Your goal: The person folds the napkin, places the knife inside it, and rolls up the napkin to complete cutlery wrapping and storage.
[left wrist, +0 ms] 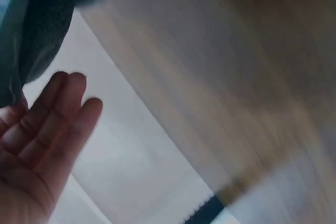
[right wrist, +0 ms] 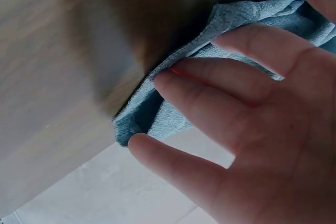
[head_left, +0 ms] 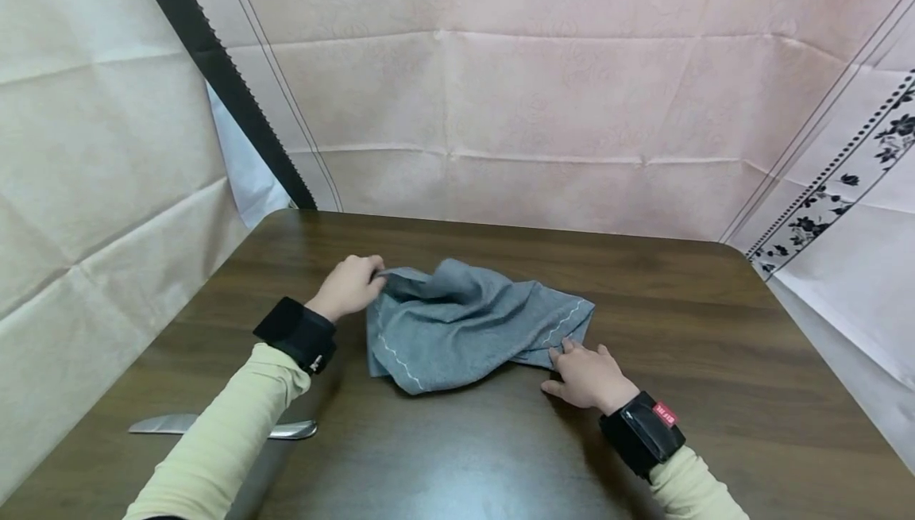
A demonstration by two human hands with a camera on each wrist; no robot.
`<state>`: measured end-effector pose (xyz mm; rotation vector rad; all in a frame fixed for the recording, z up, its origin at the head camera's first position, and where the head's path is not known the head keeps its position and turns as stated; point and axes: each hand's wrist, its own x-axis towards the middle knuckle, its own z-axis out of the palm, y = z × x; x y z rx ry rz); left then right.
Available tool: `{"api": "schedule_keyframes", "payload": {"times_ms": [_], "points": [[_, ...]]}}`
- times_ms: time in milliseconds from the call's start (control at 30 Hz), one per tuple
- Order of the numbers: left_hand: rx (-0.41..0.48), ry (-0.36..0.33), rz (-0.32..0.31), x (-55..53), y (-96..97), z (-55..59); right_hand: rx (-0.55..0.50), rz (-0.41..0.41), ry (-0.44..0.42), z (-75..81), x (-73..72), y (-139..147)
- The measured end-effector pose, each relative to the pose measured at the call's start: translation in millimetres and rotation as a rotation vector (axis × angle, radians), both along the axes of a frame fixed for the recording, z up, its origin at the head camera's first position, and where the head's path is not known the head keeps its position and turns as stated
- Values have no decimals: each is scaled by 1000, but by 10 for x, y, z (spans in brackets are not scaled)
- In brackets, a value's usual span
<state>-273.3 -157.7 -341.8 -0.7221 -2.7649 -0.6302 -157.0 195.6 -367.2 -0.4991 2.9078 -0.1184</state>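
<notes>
A blue-grey cloth (head_left: 472, 321) with white stitched lines lies rumpled on the brown table, its upper left part lifted. My left hand (head_left: 350, 286) pinches its far left corner between thumb and index finger. From the left wrist camera, that hand's other fingers (left wrist: 65, 114) extend loosely beside the hanging cloth (left wrist: 37, 30). At the near right corner, my right hand (head_left: 589, 375) rests with fingers spread. In the right wrist view its fingertips (right wrist: 168, 80) touch the cloth's edge (right wrist: 181, 51) without curling round it.
A silver table knife (head_left: 293, 430) lies at the near left, partly hidden under the left forearm. The wooden table (head_left: 715, 329) has rounded far corners, and pale patterned sheets (head_left: 536, 99) hang behind and beside it.
</notes>
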Motion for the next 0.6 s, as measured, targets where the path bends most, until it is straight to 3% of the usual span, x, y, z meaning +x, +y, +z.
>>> {"api": "schedule_keyframes", "payload": {"times_ms": [133, 200, 367, 600], "points": [[-28, -18, 165, -51, -227, 87, 3, -4, 6, 11, 16, 82], [-33, -45, 213, -65, -346, 126, -4, -12, 4, 19, 22, 142], [-42, -111, 252, -91, -525, 148, -32, -24, -11, 21, 23, 305], [-101, -159, 284, -112, -565, 100, -31, -21, 0, 19, 28, 386]]}}
